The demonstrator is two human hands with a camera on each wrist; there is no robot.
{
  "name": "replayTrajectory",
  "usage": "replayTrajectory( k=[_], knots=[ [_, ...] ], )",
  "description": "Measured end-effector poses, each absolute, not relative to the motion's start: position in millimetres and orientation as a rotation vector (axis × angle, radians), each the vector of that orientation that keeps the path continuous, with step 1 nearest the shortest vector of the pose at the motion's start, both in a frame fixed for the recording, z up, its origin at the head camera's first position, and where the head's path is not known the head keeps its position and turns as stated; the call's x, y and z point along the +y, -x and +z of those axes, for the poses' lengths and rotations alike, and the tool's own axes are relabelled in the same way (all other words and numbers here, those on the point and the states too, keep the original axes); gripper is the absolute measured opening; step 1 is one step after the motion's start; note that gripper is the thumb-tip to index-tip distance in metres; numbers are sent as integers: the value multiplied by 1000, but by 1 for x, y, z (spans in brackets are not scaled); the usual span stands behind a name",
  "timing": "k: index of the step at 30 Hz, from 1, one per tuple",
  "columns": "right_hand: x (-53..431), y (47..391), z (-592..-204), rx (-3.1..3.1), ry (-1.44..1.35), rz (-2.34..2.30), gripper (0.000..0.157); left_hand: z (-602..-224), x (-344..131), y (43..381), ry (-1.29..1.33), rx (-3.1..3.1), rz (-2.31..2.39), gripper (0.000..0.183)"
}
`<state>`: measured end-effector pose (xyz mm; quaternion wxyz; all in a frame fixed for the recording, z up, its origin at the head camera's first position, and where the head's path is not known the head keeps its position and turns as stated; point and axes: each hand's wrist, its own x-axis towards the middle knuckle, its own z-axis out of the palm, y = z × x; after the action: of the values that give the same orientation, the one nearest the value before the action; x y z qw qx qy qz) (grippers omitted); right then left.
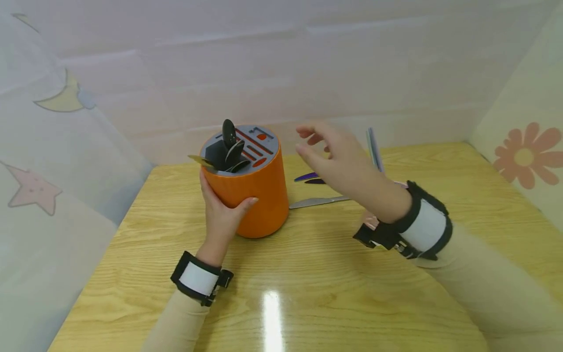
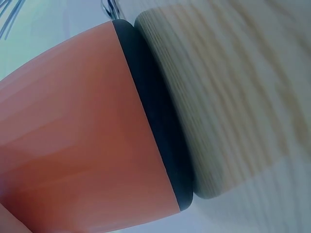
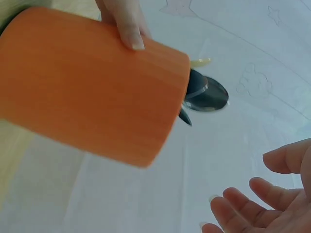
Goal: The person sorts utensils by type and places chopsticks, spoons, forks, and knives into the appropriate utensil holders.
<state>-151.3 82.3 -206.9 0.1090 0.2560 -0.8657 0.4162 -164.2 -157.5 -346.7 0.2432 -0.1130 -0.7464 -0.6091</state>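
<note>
1. Grips the orange holder [image 1: 264, 212] with the left hand [image 1: 220, 210], with fingers round its left side and thumb laid on the near wall below the rim.
2. Holds the right hand [image 1: 340, 155] in the air above the worktop [image 1: 334, 298], to the right of the holder: empty, loosely open, with fingers gently bent and thumb apart from them.
3. Shows that same right hand from its palm side in the right wrist view, fanned out and clear of the orange wall; offers mostly its back and thumb side in the head view.
4. Reveals in the left wrist view a dark band [image 2: 155, 111] round the holder's foot, against the wood; leaves the slotted grey top [image 1: 270, 142] to the head view.
5. Stands upright on the far left part of the worktop, with long axis vertical and slots facing up; runs sideways across the right wrist picture.
6. Sends up black utensil heads [image 1: 228, 134] from the top's left part, leaning variously; points a yellow tip [image 1: 201, 161] left over the rim.
7. Lies to the right: a silver knife [image 1: 316, 202], tip just beside the holder; farther back, a purple blade [image 1: 306, 176] and a dark blade [image 1: 314, 181].
8. Rises behind the right wrist: pale sticks [image 1: 374, 146], partly hidden.
</note>
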Motion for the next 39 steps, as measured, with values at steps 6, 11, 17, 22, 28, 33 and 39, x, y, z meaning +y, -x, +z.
replayTrajectory(
  k=[6, 11, 17, 22, 28, 33, 39],
  knots=[
    [119, 142, -201, -2390, -684, 1102, 28, -330, -152, 153, 331, -2020, -1692, 136],
    [150, 143, -206, -2338, -556, 1048, 26, -330, -151, 153, 317, -2038, -1675, 138],
    [177, 146, -215, -2403, -402, 1071, 28, -347, -162, 164, 283, -2073, -1649, 139],
    [195, 147, -226, -2417, -343, 1091, 28, -360, -167, 169, 274, -2072, -1657, 138],
    [219, 150, -239, -2465, -273, 1081, 26, -361, -167, 166, 275, -2069, -1639, 136],
    [231, 155, -250, -2578, -205, 1046, 30, -361, -167, 167, 304, -2063, -1611, 135],
    [243, 168, -266, -2690, -158, 1016, 37, -362, -167, 164, 305, -2063, -1602, 135]
  ],
)
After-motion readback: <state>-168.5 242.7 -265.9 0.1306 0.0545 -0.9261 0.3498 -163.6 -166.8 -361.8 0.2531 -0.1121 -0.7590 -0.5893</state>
